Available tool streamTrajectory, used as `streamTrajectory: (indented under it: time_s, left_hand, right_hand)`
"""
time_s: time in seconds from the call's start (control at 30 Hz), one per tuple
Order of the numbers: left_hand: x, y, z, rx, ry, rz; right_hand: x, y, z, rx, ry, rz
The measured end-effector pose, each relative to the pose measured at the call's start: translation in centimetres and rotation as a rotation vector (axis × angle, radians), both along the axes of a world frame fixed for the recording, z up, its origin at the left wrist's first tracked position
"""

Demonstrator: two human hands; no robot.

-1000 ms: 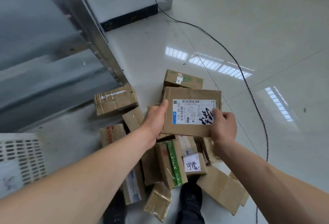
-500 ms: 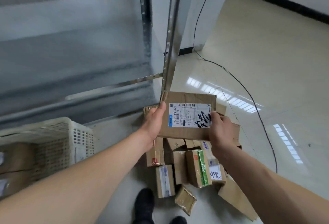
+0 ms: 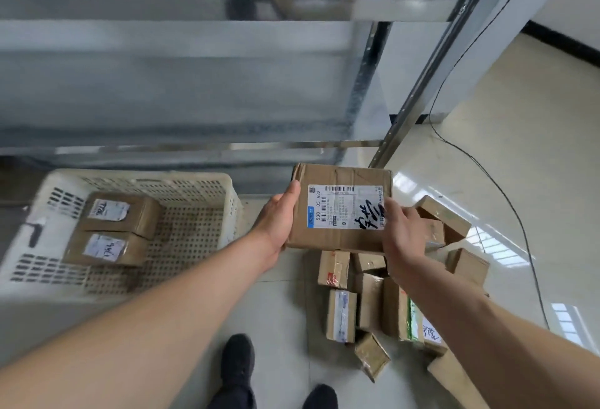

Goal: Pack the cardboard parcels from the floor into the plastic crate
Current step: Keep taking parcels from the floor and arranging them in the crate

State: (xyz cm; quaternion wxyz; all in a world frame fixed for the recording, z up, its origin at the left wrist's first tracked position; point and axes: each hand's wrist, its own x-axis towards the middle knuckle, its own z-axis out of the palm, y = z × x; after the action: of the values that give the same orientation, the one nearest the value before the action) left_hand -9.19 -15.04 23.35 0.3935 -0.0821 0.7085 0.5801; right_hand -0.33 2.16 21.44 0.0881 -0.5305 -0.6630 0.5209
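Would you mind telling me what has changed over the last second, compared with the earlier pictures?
The view has swung left: the white crate, holding two parcels, is now in full view, and the labelled parcel has been carried towards it. Left hand and right hand grip it as before.

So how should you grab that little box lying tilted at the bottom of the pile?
Probably from above, fingers and thumb across the two long sides of the small box. It lies tilted at the near edge of the pile, and only the floor lies around its near end, so a hand can close round it there.
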Motion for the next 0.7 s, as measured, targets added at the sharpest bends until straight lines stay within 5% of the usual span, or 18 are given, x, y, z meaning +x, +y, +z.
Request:
streamTrajectory:
  time_s: [0.7]
  left_hand:
    - [-11.4, -34.6, 0.0, -0.035, -0.093, 0.124]
  right_hand:
    - [-14.2, -32.8, -0.1, -0.022, -0.103, 0.221]
